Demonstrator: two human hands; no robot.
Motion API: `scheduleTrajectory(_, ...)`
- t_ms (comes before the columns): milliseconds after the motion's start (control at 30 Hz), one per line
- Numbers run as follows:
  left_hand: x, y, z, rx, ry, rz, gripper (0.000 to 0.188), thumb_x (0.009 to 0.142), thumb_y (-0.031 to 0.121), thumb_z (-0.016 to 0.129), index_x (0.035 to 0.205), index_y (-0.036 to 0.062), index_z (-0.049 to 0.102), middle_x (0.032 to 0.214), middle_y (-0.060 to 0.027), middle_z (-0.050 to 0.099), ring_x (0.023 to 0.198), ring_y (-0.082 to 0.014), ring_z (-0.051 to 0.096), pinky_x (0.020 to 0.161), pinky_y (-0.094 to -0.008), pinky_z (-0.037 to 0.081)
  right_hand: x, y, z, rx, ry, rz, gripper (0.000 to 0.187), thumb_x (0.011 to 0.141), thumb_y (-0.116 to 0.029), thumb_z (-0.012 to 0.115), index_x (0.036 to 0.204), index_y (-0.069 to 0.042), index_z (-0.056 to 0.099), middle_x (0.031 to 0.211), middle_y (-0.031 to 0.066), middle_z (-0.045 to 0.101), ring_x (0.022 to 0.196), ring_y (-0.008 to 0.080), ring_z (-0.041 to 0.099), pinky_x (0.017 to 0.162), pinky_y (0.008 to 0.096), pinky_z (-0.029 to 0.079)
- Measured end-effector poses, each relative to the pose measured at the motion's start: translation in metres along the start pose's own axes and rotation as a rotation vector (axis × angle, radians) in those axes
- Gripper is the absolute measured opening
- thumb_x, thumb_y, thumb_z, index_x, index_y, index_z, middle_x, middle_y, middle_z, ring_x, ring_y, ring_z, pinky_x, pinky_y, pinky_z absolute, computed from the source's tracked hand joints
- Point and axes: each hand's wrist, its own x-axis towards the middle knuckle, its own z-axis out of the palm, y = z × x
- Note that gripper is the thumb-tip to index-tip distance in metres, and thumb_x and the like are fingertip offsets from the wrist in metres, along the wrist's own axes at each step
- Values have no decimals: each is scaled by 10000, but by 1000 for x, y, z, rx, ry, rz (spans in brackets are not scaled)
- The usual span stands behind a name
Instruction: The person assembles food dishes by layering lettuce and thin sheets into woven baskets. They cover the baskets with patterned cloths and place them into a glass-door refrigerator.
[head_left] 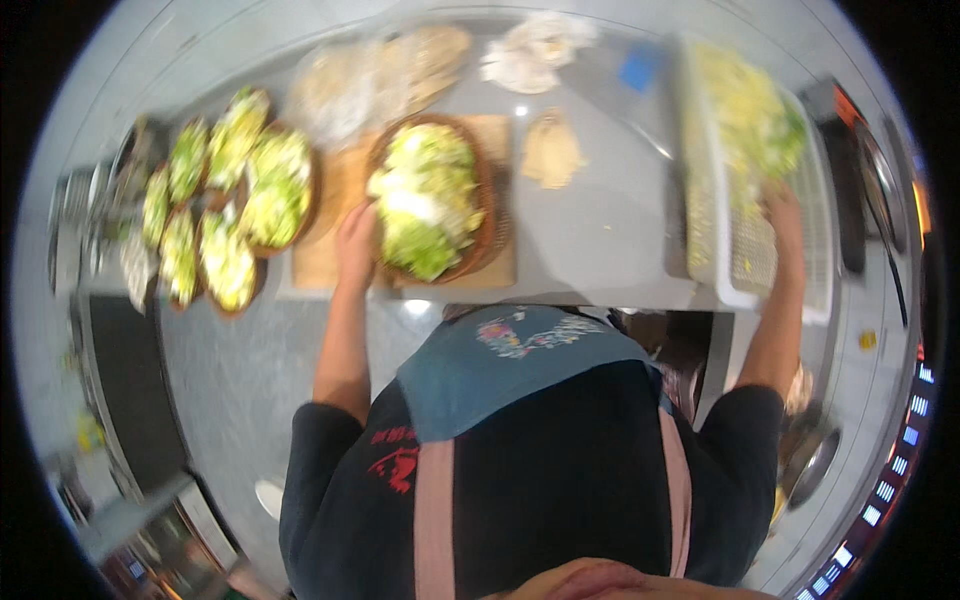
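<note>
A brown oval bowl (487, 235) heaped with chopped yellow-green lettuce (425, 190) stands on a wooden cutting board (325, 225) in front of me. My left hand (357, 232) grips the bowl's left rim, its fingers partly hidden behind the edge. Far to the right, my right hand (783, 208) reaches down into a white perforated plastic basket (735, 298). Its fingers are blurred and partly hidden at the near edge of a pile of loose lettuce (755, 115), so their grip does not show.
Several similar lettuce-filled brown bowls (262, 265) cluster at the left. Behind the board lie clear bags of pale flat food (385, 75). A pale yellow flat pile (552, 150), crumpled white plastic (535, 50) and a blue piece (637, 70) rest on the grey counter (610, 240).
</note>
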Motion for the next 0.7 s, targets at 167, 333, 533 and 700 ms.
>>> scheduleTrajectory(167,-15,11,9,-151,60,-41,287,875,201,620,1042,-32,632,950,-42,644,854,-99,579,762,-229,459,9,-6,-6,-92,138,-150,381,886,-303,589,1154,-31,599,859,65,626,724,112,560,624,244,435)
scheduleTrajectory(333,-19,24,15,-248,40,-70,286,897,190,599,1069,-37,622,955,-37,644,851,-89,578,759,-219,459,-38,-100,10,326,109,-285,309,893,-171,581,1159,-14,583,861,69,622,731,100,574,646,213,465)
scheduleTrajectory(533,-14,5,6,-282,14,-10,321,904,218,592,1082,-48,614,987,-51,639,895,-94,565,796,-225,443,-116,-196,122,408,-641,-449,267,886,-114,576,1142,-37,578,939,54,608,750,90,594,685,213,495)
scheduleTrajectory(700,-9,6,8,-246,5,-51,345,898,243,601,1084,-47,614,985,-64,642,915,-111,566,816,-237,443,-185,-240,222,320,-1184,-520,215,887,-145,579,1083,-60,597,909,40,621,749,89,590,670,227,476)
